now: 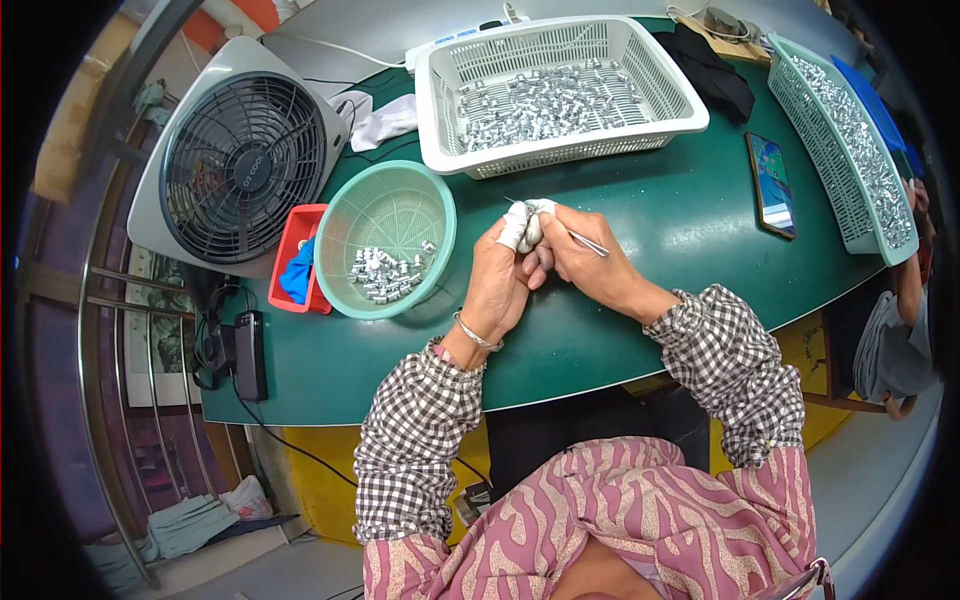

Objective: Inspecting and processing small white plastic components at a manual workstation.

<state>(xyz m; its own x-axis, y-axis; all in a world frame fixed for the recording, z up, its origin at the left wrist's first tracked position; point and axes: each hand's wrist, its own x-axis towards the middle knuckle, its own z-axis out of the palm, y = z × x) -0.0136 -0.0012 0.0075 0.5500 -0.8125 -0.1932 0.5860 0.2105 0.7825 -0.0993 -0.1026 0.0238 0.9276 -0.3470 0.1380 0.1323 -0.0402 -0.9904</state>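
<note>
My left hand and my right hand meet above the green table, in front of the white basket. White coverings wrap some of my fingertips. The left fingers are closed around a small metal part, mostly hidden by the fingers. From my right hand's grip sticks out a slim, pen-like metal tool; its working tip points in toward the part and is too small to make out. Left of my hands stands a round green sieve basket with small silvery metal parts at its bottom.
A large white basket of similar parts stands at the back, and a long pale-green basket at the right, with another person's hand near it. A phone lies on the table. A fan and red bin stand left.
</note>
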